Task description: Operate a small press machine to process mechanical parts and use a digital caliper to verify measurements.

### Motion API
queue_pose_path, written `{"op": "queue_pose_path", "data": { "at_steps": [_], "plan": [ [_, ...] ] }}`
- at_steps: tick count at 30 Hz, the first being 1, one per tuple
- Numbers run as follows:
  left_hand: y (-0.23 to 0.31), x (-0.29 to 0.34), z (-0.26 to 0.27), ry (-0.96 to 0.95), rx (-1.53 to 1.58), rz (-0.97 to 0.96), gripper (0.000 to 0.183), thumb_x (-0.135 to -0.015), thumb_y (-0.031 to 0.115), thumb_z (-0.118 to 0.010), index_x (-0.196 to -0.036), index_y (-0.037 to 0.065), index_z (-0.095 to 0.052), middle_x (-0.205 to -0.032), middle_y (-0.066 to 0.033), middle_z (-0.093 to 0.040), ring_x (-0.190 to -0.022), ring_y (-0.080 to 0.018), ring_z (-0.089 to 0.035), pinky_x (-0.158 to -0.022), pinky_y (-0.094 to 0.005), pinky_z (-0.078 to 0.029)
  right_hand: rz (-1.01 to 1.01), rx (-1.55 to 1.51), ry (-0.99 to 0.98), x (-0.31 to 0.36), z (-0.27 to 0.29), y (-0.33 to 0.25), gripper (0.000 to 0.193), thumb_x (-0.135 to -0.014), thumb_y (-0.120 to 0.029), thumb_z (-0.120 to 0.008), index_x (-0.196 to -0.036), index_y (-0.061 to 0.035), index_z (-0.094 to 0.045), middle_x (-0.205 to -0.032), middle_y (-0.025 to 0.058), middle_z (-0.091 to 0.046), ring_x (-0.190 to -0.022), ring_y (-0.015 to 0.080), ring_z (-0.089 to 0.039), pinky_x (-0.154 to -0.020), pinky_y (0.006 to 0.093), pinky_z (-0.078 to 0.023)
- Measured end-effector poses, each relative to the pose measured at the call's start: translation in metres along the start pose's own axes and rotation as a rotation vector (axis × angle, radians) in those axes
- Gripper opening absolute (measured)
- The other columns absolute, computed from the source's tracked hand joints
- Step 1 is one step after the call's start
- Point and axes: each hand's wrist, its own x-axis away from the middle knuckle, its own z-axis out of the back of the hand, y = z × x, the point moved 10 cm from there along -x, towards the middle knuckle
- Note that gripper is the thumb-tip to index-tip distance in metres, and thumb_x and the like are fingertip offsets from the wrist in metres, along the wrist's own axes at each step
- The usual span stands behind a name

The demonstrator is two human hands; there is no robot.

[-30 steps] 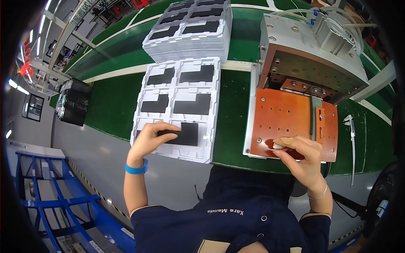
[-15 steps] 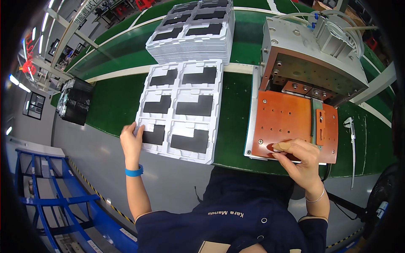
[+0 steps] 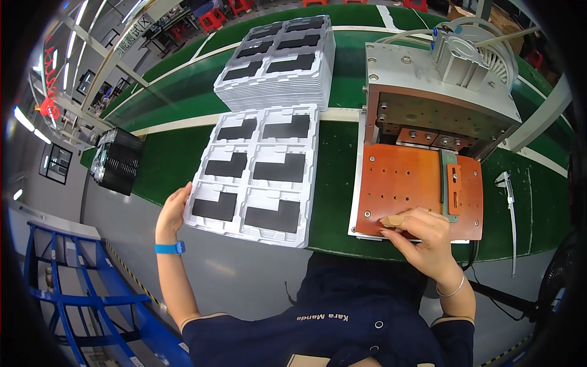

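The left grip (image 3: 174,210) touches the left side of a white tray (image 3: 247,183) close to its near-left corner; the fingertips are partly hidden at the rim, so I cannot tell how tightly they close. The tray lies at the near edge of the green worktop (image 3: 336,156), immediately right of that grip. Six black L-shaped pieces (image 3: 214,207) sit in its compartments, two columns of three, the near-left one closest to the left grip.

The right grip (image 3: 422,237) is narrow, thumb and tan-covered forefinger nearly meeting above the near part of an orange plate (image 3: 403,174); whether anything small is between them I cannot tell. The tray is well to its left, with bare worktop between tray and plate.

The plate, near the worktop's near edge, lies in front of a grey metal press (image 3: 422,70). Right of it lies a caliper (image 3: 510,208). Behind the tray, farther from the near edge, stands a stack of similar trays (image 3: 269,95). A dark stack (image 3: 116,162) stands toward the worktop's left end.
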Motion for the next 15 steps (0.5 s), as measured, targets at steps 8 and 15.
{"op": "queue_pose_path", "data": {
  "at_steps": [8,15],
  "plan": [
    [0.028,-0.003,-0.040,-0.290,0.050,-0.258,0.060,-0.100,0.014,-0.058,-0.151,-0.004,-0.035,-0.142,-0.0142,-0.055,-0.128,-0.0205,-0.055,-0.108,-0.0318,-0.043,0.001,-0.012,0.021,-0.002,0.001,0.000,0.015,-0.078,-0.009,-0.081,-0.091,-0.0058,-0.076,-0.077,0.0045,-0.071,-0.063,0.0186,-0.064,-0.057,0.0292,-0.049],
    [0.106,0.039,-0.050,-0.307,0.082,-0.535,0.063,-0.094,0.015,-0.065,-0.149,-0.003,-0.038,-0.139,-0.0133,-0.056,-0.126,-0.0203,-0.056,-0.109,-0.0330,-0.042,-0.043,0.009,0.022,-0.001,0.002,0.005,0.014,-0.078,-0.011,-0.081,-0.091,-0.0071,-0.076,-0.078,0.0027,-0.072,-0.064,0.0168,-0.064,-0.057,0.0281,-0.048]
  ]
}}
